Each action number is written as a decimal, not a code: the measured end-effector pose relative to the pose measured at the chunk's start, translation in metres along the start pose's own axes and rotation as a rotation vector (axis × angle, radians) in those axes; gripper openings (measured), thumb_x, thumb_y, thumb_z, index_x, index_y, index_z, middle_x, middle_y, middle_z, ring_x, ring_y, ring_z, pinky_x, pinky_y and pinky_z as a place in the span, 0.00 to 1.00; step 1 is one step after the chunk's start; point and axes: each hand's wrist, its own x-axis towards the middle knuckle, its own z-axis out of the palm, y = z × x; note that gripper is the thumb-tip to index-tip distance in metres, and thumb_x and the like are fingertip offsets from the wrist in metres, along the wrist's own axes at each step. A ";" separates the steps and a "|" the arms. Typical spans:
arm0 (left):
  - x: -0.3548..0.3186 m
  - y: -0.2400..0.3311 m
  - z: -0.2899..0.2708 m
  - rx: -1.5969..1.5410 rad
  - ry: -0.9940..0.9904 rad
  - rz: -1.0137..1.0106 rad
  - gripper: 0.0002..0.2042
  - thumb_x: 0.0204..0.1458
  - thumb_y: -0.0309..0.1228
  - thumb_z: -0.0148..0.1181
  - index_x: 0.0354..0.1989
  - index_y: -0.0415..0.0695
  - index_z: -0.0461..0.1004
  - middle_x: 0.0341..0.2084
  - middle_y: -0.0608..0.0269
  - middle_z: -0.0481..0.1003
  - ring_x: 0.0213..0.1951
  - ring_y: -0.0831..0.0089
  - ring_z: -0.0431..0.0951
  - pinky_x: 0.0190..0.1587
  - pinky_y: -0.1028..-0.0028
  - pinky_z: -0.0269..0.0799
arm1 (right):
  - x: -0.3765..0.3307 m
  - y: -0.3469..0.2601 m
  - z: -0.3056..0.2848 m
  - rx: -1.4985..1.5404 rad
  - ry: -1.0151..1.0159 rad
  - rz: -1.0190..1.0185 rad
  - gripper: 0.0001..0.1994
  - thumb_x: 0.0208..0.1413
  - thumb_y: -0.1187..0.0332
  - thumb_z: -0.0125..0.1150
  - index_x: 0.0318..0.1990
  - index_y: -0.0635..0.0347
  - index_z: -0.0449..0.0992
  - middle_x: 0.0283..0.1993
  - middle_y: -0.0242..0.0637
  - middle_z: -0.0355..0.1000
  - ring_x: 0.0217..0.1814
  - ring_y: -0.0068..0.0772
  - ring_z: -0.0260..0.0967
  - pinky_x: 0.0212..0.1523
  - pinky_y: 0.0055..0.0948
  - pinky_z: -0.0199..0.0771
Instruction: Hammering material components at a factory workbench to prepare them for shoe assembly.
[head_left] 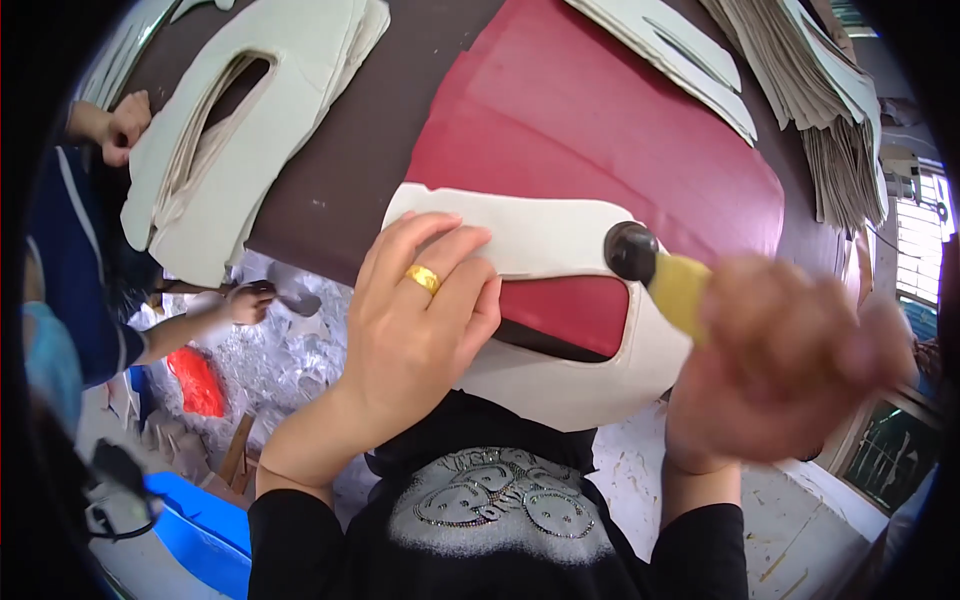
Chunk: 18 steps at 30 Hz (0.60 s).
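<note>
Steady, using left hand [400, 320], fingers bent over its left end, the flat off-white padded sheet with an oblong opening [540, 225]; cannot tell, with thumb hidden, whether pinching or only resting; find that sheet across the near part of the smooth red sheet [580, 110]; with right hand [790, 360], blurred, fingers wrapped round the yellow-handled tool with a dark rounded head [675, 285], best to guide evenly beside the opening's rim, likely to snag if struck; better to leave left fingers well apart from the tool; notice, off left and lower, heaped clear plastic [265, 365], a bright red bag [195, 382] and a co-worker's hand [245, 303]; farther, over the dark-brown bench [345, 150], see stacked off-white slotted pieces [300, 100] at left and a thick off-white bundle [800, 90] at right, apparently leaving the tool unobstructed.
</note>
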 end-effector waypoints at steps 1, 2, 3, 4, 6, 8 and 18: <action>0.003 0.002 -0.004 -0.006 -0.027 0.004 0.09 0.37 0.18 0.64 0.27 0.43 0.74 0.41 0.66 0.76 0.47 0.64 0.74 0.51 0.65 0.70 | -0.003 -0.001 0.002 -0.004 -0.009 0.014 0.15 0.70 0.63 0.27 0.37 0.52 0.65 0.16 0.22 0.52 0.14 0.18 0.51 0.18 0.23 0.55; 0.005 0.004 -0.007 -0.013 -0.054 0.009 0.09 0.36 0.17 0.64 0.27 0.42 0.74 0.41 0.66 0.77 0.47 0.63 0.74 0.49 0.67 0.71 | -0.006 -0.002 0.004 -0.009 -0.017 0.028 0.15 0.70 0.63 0.27 0.37 0.51 0.64 0.16 0.22 0.52 0.14 0.18 0.51 0.18 0.23 0.56; 0.004 0.006 -0.008 -0.020 -0.081 0.014 0.09 0.35 0.16 0.64 0.27 0.42 0.74 0.41 0.66 0.77 0.47 0.63 0.74 0.48 0.68 0.72 | -0.009 -0.004 0.005 -0.014 -0.026 0.042 0.15 0.70 0.63 0.27 0.37 0.51 0.64 0.16 0.22 0.52 0.14 0.18 0.51 0.18 0.23 0.56; 0.003 0.003 -0.009 -0.015 -0.074 0.015 0.09 0.35 0.16 0.64 0.27 0.42 0.74 0.41 0.66 0.77 0.47 0.63 0.74 0.48 0.68 0.72 | -0.007 -0.002 0.010 -0.011 -0.035 0.040 0.15 0.70 0.63 0.27 0.37 0.51 0.64 0.16 0.22 0.52 0.14 0.18 0.51 0.18 0.23 0.57; -0.002 -0.003 -0.008 -0.006 -0.011 -0.001 0.09 0.36 0.17 0.63 0.27 0.42 0.74 0.40 0.65 0.76 0.46 0.64 0.74 0.47 0.68 0.72 | -0.002 0.001 0.018 -0.005 -0.053 0.036 0.15 0.70 0.63 0.28 0.37 0.51 0.64 0.16 0.22 0.51 0.14 0.18 0.51 0.18 0.23 0.58; -0.004 -0.009 -0.009 0.004 0.051 -0.018 0.09 0.37 0.18 0.63 0.27 0.42 0.73 0.40 0.65 0.75 0.46 0.64 0.75 0.46 0.68 0.72 | 0.002 0.005 0.026 0.002 -0.072 0.035 0.14 0.70 0.63 0.28 0.37 0.51 0.64 0.16 0.22 0.51 0.14 0.18 0.51 0.18 0.24 0.59; -0.005 -0.017 -0.025 -0.131 0.033 -0.081 0.09 0.35 0.15 0.63 0.25 0.41 0.74 0.40 0.65 0.77 0.47 0.63 0.75 0.48 0.68 0.73 | 0.000 -0.013 0.032 -0.062 -0.181 0.119 0.12 0.69 0.65 0.31 0.39 0.52 0.65 0.16 0.23 0.53 0.16 0.20 0.54 0.23 0.25 0.65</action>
